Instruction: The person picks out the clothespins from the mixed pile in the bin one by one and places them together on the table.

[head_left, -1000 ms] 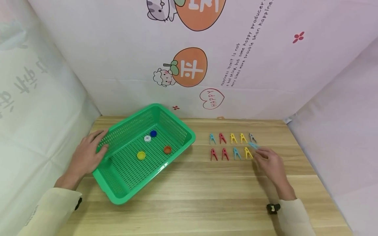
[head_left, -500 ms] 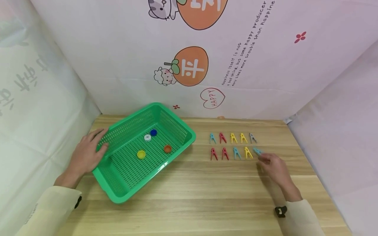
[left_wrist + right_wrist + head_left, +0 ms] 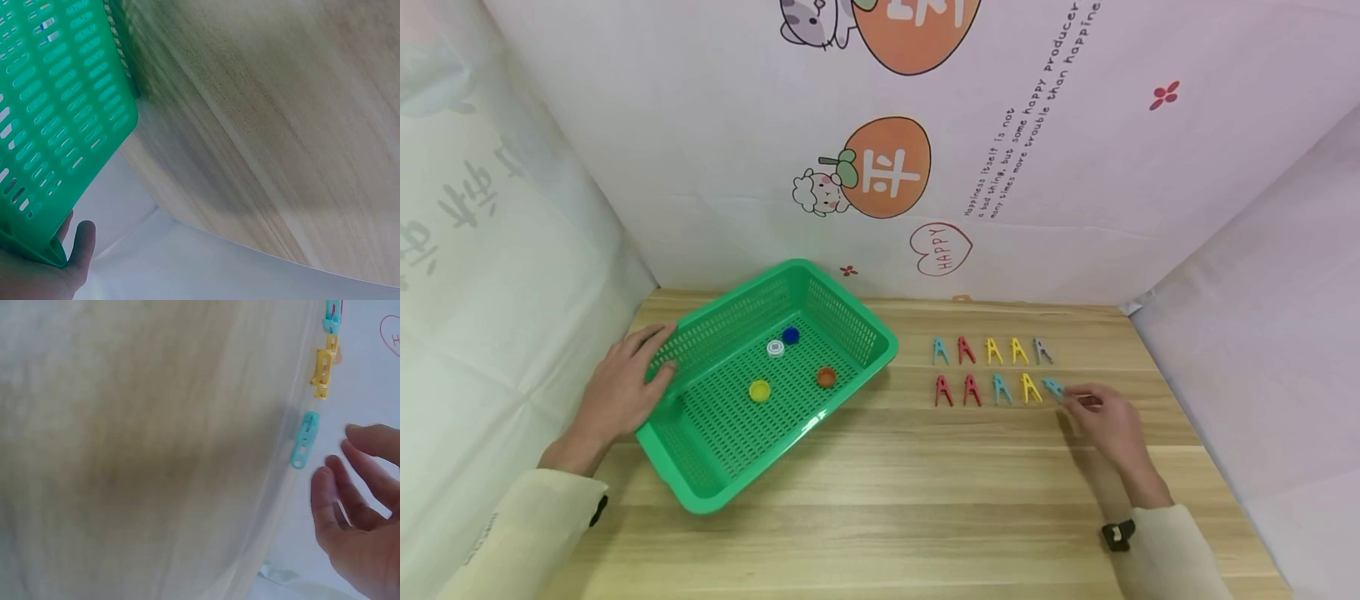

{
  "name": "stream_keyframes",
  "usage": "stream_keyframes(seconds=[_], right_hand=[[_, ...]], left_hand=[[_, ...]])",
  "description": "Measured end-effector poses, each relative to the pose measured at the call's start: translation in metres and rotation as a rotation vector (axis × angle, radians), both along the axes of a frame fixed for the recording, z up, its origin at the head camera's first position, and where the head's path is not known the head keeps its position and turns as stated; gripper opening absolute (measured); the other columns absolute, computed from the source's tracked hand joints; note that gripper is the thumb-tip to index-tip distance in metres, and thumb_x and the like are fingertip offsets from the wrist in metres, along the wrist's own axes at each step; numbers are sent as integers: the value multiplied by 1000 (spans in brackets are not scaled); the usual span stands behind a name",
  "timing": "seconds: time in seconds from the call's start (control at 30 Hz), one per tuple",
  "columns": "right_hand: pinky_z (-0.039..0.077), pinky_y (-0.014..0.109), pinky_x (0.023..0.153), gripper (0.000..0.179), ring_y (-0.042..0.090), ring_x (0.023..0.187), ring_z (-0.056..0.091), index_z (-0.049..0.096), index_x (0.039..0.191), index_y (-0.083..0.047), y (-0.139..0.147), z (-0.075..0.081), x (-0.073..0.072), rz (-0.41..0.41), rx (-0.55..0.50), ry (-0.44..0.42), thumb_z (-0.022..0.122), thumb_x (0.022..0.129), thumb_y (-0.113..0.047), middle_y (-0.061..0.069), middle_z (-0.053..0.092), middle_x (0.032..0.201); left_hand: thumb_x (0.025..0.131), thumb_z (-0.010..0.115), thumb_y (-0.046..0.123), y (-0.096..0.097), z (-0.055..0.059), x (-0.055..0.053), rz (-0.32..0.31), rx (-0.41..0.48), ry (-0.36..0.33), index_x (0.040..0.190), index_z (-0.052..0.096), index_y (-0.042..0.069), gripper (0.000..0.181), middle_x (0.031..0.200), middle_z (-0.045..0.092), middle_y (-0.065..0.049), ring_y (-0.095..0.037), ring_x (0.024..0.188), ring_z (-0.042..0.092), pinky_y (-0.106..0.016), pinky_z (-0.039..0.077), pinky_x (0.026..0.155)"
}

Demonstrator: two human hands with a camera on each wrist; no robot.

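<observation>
My left hand grips the left rim of a green perforated plastic basket, which stands at an angle on the table. In the left wrist view, the basket's rim lies in the grasp of the left hand. At the right, my right hand is beside a tilted light-blue clothespin at the end of the front row. The right wrist view shows this clothespin on the table, just off the right hand's loosely bent, parted fingers. A yellow clothespin lies to its left.
In the basket lie a yellow cap, an orange cap, a white disc and a blue cap. Behind the front row is another row of clothespins, ending in a grey one. White printed sheets enclose the table.
The light-blue clothespin has come down from beside the grey one to the front row's right end. My right hand has moved toward me and right, away from it. The left hand stays put.
</observation>
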State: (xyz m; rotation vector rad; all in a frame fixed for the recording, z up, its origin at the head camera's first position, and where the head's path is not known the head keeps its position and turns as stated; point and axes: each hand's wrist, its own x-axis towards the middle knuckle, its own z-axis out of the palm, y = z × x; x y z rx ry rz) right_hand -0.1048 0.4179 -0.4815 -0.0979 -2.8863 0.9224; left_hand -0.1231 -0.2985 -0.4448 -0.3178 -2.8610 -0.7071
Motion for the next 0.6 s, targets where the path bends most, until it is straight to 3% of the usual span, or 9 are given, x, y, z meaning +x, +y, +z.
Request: stream_keyframes(seconds=[0.1, 0.17, 0.3, 0.37, 0.43, 0.6], right_hand=[[46, 2, 79, 38, 44, 118, 71, 71, 135, 2, 5, -2, -7, -30, -34, -1, 70, 109, -25, 28, 73, 130], [49, 5, 81, 41, 44, 123, 68, 68, 139, 1, 9, -3, -11, -40, -47, -21, 70, 109, -28, 28, 71, 135], [61, 34, 95, 50, 49, 131, 63, 62, 146, 1, 15, -3, -20, -23, -75, -87, 69, 110, -32, 31, 64, 144], [60, 51, 102, 52, 50, 134, 61, 59, 149, 1, 16, -2, -23, -9, -101, -131, 68, 110, -32, 31, 62, 147], [58, 57, 104, 54, 51, 136, 59, 56, 152, 1, 16, -1, -25, 9, -120, -176, 68, 110, -31, 32, 60, 150], [59, 35, 93, 54, 49, 133, 61, 55, 153, 2, 15, -2, -29, 48, -104, -234, 70, 109, -25, 32, 61, 148]], left_hand=[[113, 50, 23, 0, 1, -1, -1, -2, 4, 167, 39, 2, 59, 164, 41, -32, -61, 142, 41, -79, 38, 108], [113, 50, 23, -1, 1, -1, -3, -5, 6, 167, 39, 2, 59, 164, 41, -32, -61, 143, 41, -79, 38, 109], [113, 51, 23, 0, 0, 0, -6, -8, 9, 167, 39, 1, 59, 164, 41, -32, -60, 142, 42, -79, 38, 108], [113, 51, 23, 0, 0, 0, -6, -10, 6, 166, 39, 1, 59, 164, 41, -32, -60, 141, 42, -78, 39, 108], [113, 51, 23, 0, 0, 0, -5, -10, 3, 167, 39, 2, 59, 164, 41, -32, -60, 141, 42, -78, 39, 107], [113, 51, 23, 0, 0, 0, -1, -10, 4, 167, 39, 2, 59, 164, 42, -32, -60, 141, 42, -78, 39, 107]])
